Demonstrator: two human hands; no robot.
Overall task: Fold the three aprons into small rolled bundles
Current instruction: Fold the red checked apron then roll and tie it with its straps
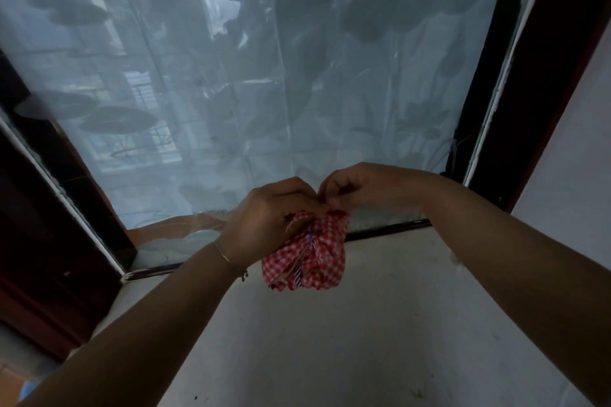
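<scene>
Head view: a pale counter (380, 324) runs up to a window (264, 76) covered in printed film. Above the counter, the red checked apron (317, 258) hangs as a bunched bundle, long axis vertical, directly beneath both hands. The left hand (264, 218) grips its top; the right hand (360, 188) pinches there too, equally near.

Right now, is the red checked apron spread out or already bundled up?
Bundled. The red checked apron hangs as a small bunched wad above the ledge, its top gathered between the left hand and right hand.
</scene>
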